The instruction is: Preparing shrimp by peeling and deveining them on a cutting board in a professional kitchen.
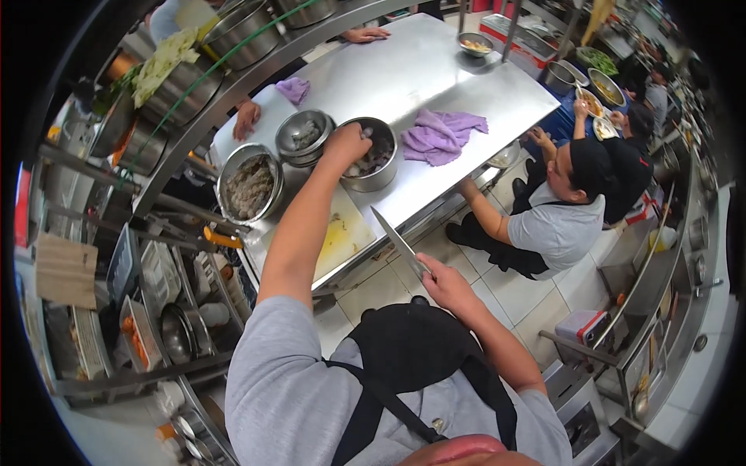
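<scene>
My left arm reaches across to a deep steel pot. Over its rim my left hand is closed, fingers curled down. A small greyish piece shows by the fingertips, too small to name; dark and pale pieces lie inside the pot. In front of my body my right hand grips a kitchen knife, its blade slanting up and left past the table edge. Left of the pot are stacked steel bowls, the top one with grey pieces, and a larger bowl heaped with what look like raw shrimp. A stained cutting board lies below my left forearm.
Purple cloths lie on the steel table. Other people's hands rest at its far side. A person in a grey shirt crouches or sits at the right. Shelves with containers stand left; a small bowl sits at the far corner.
</scene>
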`<action>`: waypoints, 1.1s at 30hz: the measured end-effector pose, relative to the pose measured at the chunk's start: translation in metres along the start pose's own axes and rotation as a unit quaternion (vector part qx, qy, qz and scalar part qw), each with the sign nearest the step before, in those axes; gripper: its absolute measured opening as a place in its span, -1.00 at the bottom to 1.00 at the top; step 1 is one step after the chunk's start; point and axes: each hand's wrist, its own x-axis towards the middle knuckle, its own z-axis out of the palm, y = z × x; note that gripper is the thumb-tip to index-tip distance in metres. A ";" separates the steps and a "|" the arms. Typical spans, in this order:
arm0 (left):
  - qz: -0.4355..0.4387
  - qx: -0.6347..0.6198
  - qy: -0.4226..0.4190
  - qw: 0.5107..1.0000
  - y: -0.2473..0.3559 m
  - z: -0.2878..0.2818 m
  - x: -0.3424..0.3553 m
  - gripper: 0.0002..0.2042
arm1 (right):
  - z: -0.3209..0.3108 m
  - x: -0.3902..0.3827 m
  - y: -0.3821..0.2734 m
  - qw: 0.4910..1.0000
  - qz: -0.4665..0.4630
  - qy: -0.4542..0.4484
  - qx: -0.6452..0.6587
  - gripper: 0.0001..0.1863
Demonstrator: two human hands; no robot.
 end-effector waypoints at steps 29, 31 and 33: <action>-0.205 -0.074 0.100 0.971 -0.130 0.041 -0.258 -0.79 | 0.102 0.094 -0.008 0.941 0.067 -0.230 0.238 -0.43; -0.219 -0.063 0.067 0.971 -0.130 0.044 -0.256 -0.80 | 0.111 0.100 -0.014 0.940 0.064 -0.229 0.246 -0.42; -0.232 -0.052 0.035 0.971 -0.126 0.043 -0.256 -0.80 | 0.119 0.106 -0.017 0.938 0.057 -0.226 0.257 -0.39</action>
